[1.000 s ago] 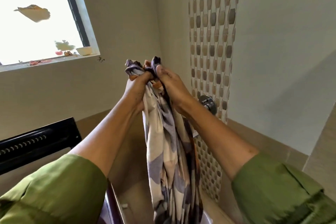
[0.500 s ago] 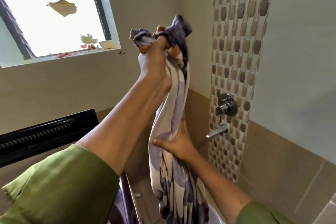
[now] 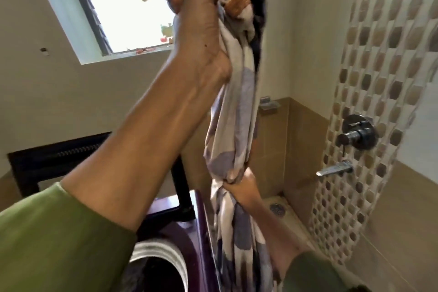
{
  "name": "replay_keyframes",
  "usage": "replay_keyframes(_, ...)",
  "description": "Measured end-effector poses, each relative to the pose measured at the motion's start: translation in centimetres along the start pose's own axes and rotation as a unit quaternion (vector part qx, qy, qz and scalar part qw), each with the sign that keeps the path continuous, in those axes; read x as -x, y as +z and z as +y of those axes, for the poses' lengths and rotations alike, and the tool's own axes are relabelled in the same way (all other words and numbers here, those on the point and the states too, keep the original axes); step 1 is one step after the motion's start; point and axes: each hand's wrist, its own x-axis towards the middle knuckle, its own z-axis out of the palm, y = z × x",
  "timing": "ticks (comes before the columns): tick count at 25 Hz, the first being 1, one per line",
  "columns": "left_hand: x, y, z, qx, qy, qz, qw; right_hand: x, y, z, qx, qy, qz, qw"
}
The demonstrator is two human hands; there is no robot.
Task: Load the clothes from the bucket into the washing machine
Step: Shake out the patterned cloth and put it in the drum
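Note:
A long cream cloth with grey-purple patches (image 3: pixel 233 111) hangs stretched between my hands. My left hand (image 3: pixel 201 19) grips its bunched top end high up, near the top edge of the view. My right hand (image 3: pixel 239 184) grips the cloth lower down, squeezing it into a rope; more cloth trails below it. The washing machine's open drum (image 3: pixel 163 256) with its purple top (image 3: pixel 189 227) sits at the bottom, left of the hanging cloth. The raised dark lid (image 3: pixel 59 156) stands behind it. The bucket is out of view.
A window (image 3: pixel 128 14) is in the wall at upper left. On the patterned tile wall at right are a chrome mixer knob (image 3: pixel 358 135) and spout (image 3: pixel 335 169). A floor drain (image 3: pixel 276 208) lies in the corner below. A small metal bracket (image 3: pixel 267 104) is on the back wall.
My left hand has lifted the cloth's top end higher. My right hand has slid down the cloth from the top to well below. The view has tilted down, showing the drum.

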Motion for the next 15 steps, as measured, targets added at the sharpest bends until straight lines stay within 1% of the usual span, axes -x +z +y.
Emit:
replay_keyframes(1, -0.1, -0.8, 0.8, 0.039, 0.000, 0.011, 0.999, -0.3, -0.9, 0.5, -0.011, 0.017, -0.001, 1.000)
replay_keyframes(2, -0.3, -2.6, 1.3, 0.017, 0.022, 0.041, 0.999, -0.5, -1.9, 0.9, -0.030, 0.027, -0.007, 0.999)
replay_keyframes(3, -0.8, -4.8, 1.8, 0.041, 0.019, 0.058, 0.997, -0.7, -3.0, 1.0, -0.038, 0.031, -0.003, 0.999)
replay_keyframes(5, -0.5, -10.3, 2.8, 0.033, 0.030, 0.109, 0.993, -1.3, -4.3, 1.1, -0.036, 0.035, 0.029, 0.998)
replay_keyframes(8, 1.3, -19.0, 2.9, -0.022, 0.022, 0.221, 0.975, -1.8, -5.6, -0.3, 0.025, 0.030, 0.097, 0.994)
replay_keyframes(9, 2.1, -22.2, 2.9, -0.037, 0.014, 0.256, 0.966, -1.9, -5.6, -1.1, 0.053, 0.014, 0.115, 0.992)
replay_keyframes(11, 4.6, -28.0, 2.7, -0.103, -0.028, 0.326, 0.939, -1.7, -4.8, -3.2, 0.104, -0.034, 0.145, 0.983)
replay_keyframes(13, 7.4, -32.4, 1.2, -0.165, -0.070, 0.388, 0.904, -1.2, -2.9, -5.8, 0.112, -0.082, 0.161, 0.977)
replay_keyframes(15, 10.3, -36.3, -0.3, -0.213, -0.064, 0.431, 0.874, -0.1, 0.2, -8.4, 0.113, -0.115, 0.167, 0.973)
